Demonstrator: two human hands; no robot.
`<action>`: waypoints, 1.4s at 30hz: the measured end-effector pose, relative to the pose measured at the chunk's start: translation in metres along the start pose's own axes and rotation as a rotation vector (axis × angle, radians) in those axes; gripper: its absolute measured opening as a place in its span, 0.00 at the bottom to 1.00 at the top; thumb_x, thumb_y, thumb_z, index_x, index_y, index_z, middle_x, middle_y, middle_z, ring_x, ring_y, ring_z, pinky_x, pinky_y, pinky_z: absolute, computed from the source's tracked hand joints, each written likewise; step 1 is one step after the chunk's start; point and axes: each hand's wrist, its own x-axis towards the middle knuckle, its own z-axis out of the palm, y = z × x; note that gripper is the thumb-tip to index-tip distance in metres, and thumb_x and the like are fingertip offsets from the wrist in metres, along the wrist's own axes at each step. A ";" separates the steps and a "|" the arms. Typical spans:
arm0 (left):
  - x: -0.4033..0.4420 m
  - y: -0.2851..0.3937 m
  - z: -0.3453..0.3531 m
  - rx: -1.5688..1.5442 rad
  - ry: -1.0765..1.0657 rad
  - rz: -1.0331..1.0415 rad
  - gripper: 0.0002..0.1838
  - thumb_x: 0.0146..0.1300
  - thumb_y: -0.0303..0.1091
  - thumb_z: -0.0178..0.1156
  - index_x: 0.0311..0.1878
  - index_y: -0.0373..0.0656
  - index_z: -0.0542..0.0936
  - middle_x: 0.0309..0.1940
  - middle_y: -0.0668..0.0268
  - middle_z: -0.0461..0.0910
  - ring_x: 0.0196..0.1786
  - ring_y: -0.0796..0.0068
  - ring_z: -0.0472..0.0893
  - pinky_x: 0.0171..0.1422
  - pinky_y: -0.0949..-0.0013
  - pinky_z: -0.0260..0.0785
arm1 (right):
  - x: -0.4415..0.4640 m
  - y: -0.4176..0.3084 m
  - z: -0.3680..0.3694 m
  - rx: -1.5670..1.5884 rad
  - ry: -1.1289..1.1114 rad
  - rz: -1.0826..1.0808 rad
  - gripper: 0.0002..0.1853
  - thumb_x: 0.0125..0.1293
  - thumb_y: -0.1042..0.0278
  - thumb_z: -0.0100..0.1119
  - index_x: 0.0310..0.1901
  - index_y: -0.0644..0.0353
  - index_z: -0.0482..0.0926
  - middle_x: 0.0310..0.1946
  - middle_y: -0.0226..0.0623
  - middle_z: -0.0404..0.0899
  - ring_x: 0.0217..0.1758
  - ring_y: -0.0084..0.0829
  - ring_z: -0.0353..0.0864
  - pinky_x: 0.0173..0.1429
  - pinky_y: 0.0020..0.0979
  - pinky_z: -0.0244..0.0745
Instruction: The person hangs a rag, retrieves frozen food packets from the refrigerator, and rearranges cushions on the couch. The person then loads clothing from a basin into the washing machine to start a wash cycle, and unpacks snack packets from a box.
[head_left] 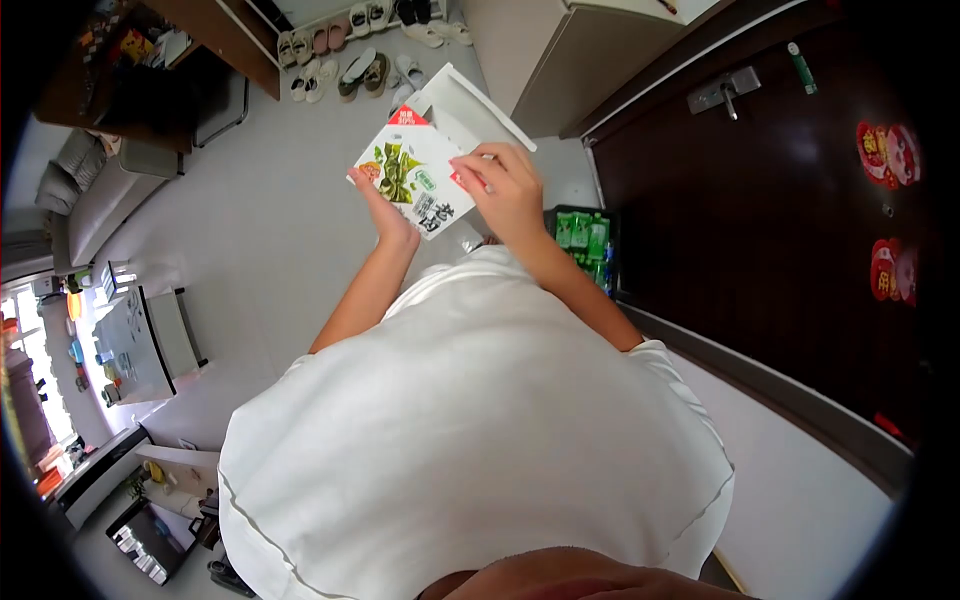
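Observation:
A white cardboard box (405, 165), printed with green leaves, dark lettering and a red corner, is tilted in front of my chest. Its flap (490, 115) stands open on the upper right side. My left hand (388, 212) grips the box's lower left edge, thumb on the printed face, the other fingers hidden behind. On the right side of the box, my right hand (510, 192) is closed, its thumb and fingertips pressed together at a small red patch by the edge. What is inside the box is hidden from this angle.
A black crate (612, 225) of green bottles stands by the dark door (740, 190) on the right. Shoes (365, 75) line a rack and the floor ahead, beside a white cabinet (555, 50). A sofa (115, 195) and a whiteboard (135, 345) are at left.

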 end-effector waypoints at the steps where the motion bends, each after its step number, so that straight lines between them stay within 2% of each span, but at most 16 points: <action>1: -0.006 0.003 -0.002 -0.006 -0.021 0.015 0.43 0.75 0.76 0.38 0.71 0.46 0.72 0.64 0.65 0.79 0.63 0.66 0.80 0.68 0.62 0.73 | 0.001 -0.007 -0.006 -0.002 0.017 -0.020 0.10 0.54 0.74 0.77 0.39 0.53 0.90 0.39 0.30 0.83 0.38 0.34 0.80 0.39 0.32 0.77; 4: -0.042 0.007 0.003 -0.034 -0.050 0.007 0.41 0.76 0.74 0.37 0.71 0.47 0.71 0.64 0.65 0.79 0.62 0.65 0.81 0.67 0.62 0.75 | 0.001 -0.039 -0.043 0.082 -0.042 0.010 0.09 0.55 0.74 0.76 0.39 0.53 0.90 0.41 0.29 0.83 0.41 0.35 0.80 0.45 0.35 0.77; 9: -0.062 0.024 0.016 -0.012 -0.061 -0.012 0.42 0.76 0.74 0.35 0.73 0.48 0.70 0.65 0.64 0.79 0.64 0.61 0.80 0.69 0.58 0.74 | 0.011 -0.050 -0.049 0.103 -0.005 -0.067 0.11 0.55 0.73 0.77 0.41 0.53 0.90 0.43 0.27 0.84 0.41 0.34 0.79 0.45 0.34 0.77; 14: -0.072 0.044 0.031 -0.039 -0.082 -0.033 0.41 0.77 0.73 0.35 0.73 0.48 0.71 0.65 0.65 0.79 0.63 0.62 0.81 0.68 0.60 0.74 | 0.012 -0.063 -0.047 -0.088 0.047 -0.108 0.12 0.51 0.68 0.80 0.39 0.51 0.92 0.41 0.25 0.84 0.39 0.31 0.78 0.43 0.33 0.77; 19: -0.079 0.044 0.020 -0.047 -0.188 -0.058 0.40 0.78 0.71 0.36 0.74 0.47 0.70 0.65 0.64 0.78 0.64 0.63 0.80 0.69 0.60 0.74 | -0.004 -0.078 -0.047 -0.165 0.090 -0.069 0.09 0.53 0.68 0.79 0.37 0.52 0.91 0.40 0.25 0.84 0.39 0.31 0.79 0.44 0.34 0.78; 22: -0.073 0.053 0.008 -0.050 -0.229 -0.106 0.40 0.78 0.71 0.35 0.74 0.46 0.69 0.65 0.64 0.78 0.64 0.63 0.80 0.69 0.59 0.73 | -0.012 -0.094 -0.036 -0.147 0.088 -0.067 0.07 0.56 0.72 0.76 0.37 0.56 0.89 0.41 0.28 0.85 0.42 0.33 0.80 0.45 0.34 0.79; 24: -0.060 0.056 -0.006 -0.038 -0.252 -0.120 0.40 0.78 0.71 0.36 0.74 0.47 0.70 0.66 0.64 0.78 0.65 0.63 0.80 0.69 0.59 0.73 | -0.020 -0.107 -0.025 0.079 0.201 0.121 0.06 0.58 0.77 0.73 0.36 0.58 0.87 0.40 0.33 0.85 0.43 0.36 0.83 0.45 0.34 0.79; 28: -0.037 0.041 -0.040 -0.068 -0.385 -0.132 0.40 0.78 0.71 0.39 0.72 0.44 0.71 0.66 0.63 0.78 0.64 0.64 0.80 0.69 0.60 0.73 | -0.046 -0.125 -0.055 0.001 0.424 0.055 0.08 0.58 0.84 0.70 0.38 0.61 0.88 0.38 0.39 0.87 0.42 0.36 0.86 0.46 0.33 0.81; 31: -0.038 0.038 -0.048 -0.063 -0.479 -0.143 0.40 0.78 0.70 0.40 0.72 0.44 0.70 0.66 0.63 0.78 0.64 0.64 0.80 0.69 0.61 0.73 | -0.063 -0.095 -0.087 -0.162 0.607 0.074 0.10 0.59 0.85 0.67 0.41 0.63 0.89 0.41 0.41 0.86 0.42 0.37 0.86 0.46 0.32 0.81; 32: -0.040 0.039 -0.049 -0.048 -0.497 -0.156 0.40 0.77 0.71 0.40 0.73 0.45 0.70 0.67 0.65 0.78 0.65 0.64 0.80 0.70 0.60 0.72 | -0.065 -0.086 -0.096 -0.190 0.654 0.097 0.08 0.60 0.82 0.69 0.41 0.63 0.89 0.40 0.42 0.85 0.41 0.37 0.85 0.45 0.31 0.80; 35: -0.037 0.044 -0.045 -0.022 -0.556 -0.190 0.41 0.77 0.72 0.40 0.74 0.45 0.69 0.69 0.65 0.77 0.66 0.61 0.79 0.72 0.57 0.71 | -0.058 -0.058 -0.123 -0.350 0.670 0.249 0.07 0.59 0.78 0.72 0.39 0.61 0.90 0.38 0.40 0.85 0.39 0.39 0.85 0.44 0.32 0.80; 37: -0.036 0.057 -0.038 -0.027 -0.597 -0.231 0.41 0.77 0.71 0.40 0.72 0.44 0.71 0.66 0.64 0.78 0.64 0.65 0.79 0.70 0.62 0.71 | -0.053 -0.028 -0.132 -0.571 0.564 0.285 0.06 0.59 0.73 0.74 0.38 0.58 0.91 0.36 0.38 0.85 0.37 0.41 0.83 0.45 0.35 0.79; 38: -0.029 0.058 -0.039 -0.015 -0.596 -0.237 0.41 0.77 0.71 0.40 0.72 0.44 0.71 0.66 0.64 0.78 0.64 0.65 0.79 0.70 0.62 0.71 | -0.050 -0.012 -0.130 -0.569 0.568 0.297 0.06 0.59 0.73 0.74 0.38 0.58 0.91 0.36 0.38 0.85 0.37 0.41 0.83 0.45 0.35 0.79; 40: -0.024 0.059 -0.040 -0.001 -0.629 -0.281 0.41 0.77 0.72 0.39 0.72 0.44 0.71 0.67 0.64 0.78 0.65 0.65 0.79 0.71 0.61 0.70 | -0.057 0.002 -0.133 -0.712 0.430 0.340 0.06 0.60 0.68 0.76 0.39 0.54 0.93 0.36 0.37 0.87 0.40 0.37 0.85 0.45 0.34 0.79; 42: -0.012 0.059 -0.042 -0.006 -0.622 -0.316 0.41 0.77 0.72 0.39 0.72 0.44 0.70 0.67 0.64 0.77 0.66 0.65 0.79 0.71 0.61 0.70 | -0.058 0.008 -0.134 -0.624 0.426 0.427 0.06 0.59 0.66 0.76 0.38 0.53 0.93 0.37 0.36 0.86 0.42 0.39 0.83 0.48 0.36 0.78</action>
